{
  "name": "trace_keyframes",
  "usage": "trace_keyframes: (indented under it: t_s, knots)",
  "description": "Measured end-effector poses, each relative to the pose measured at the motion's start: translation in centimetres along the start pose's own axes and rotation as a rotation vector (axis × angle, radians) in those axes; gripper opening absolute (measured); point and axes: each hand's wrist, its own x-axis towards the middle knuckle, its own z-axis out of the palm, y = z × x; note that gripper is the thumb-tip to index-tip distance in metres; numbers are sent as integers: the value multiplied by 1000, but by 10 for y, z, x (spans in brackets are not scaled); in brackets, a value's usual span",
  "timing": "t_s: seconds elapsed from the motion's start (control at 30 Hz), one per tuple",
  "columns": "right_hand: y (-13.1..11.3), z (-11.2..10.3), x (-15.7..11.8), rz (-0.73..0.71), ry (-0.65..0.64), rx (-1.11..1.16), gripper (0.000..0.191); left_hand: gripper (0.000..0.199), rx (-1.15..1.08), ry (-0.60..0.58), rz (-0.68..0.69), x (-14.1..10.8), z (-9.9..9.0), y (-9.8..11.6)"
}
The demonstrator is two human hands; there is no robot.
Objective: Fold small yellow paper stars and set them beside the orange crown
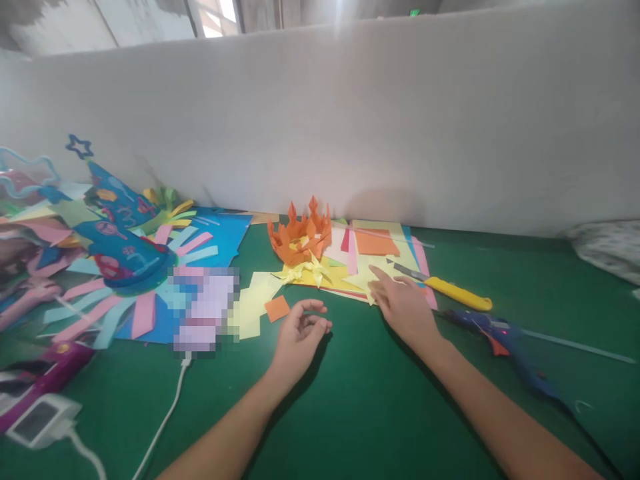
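My left hand is just above the green table, its fingers loosely curved and parted, with nothing visible in them. Beside it lies a small orange paper square. My right hand reaches over a pale yellow paper star with its fingers stretched out; whether they touch the star I cannot tell. Between and beyond my hands stands an orange folded-paper crown. Pale yellow folded-paper pieces rest at its front. A yellow utility knife lies right of my right hand, its blade on the papers.
A blue glue gun with a trailing cord lies at right. Coloured paper sheets are stacked behind my right hand. At left are blue party hats with paper fringes, a phone-like blurred object on a white cable, and a wall behind.
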Motion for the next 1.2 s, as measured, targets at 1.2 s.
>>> trace_keyframes:
  t_s: [1.2]
  knots:
    - [2,-9,-4,-7,255,62,25,18,108,9,16,-1,-2,-7]
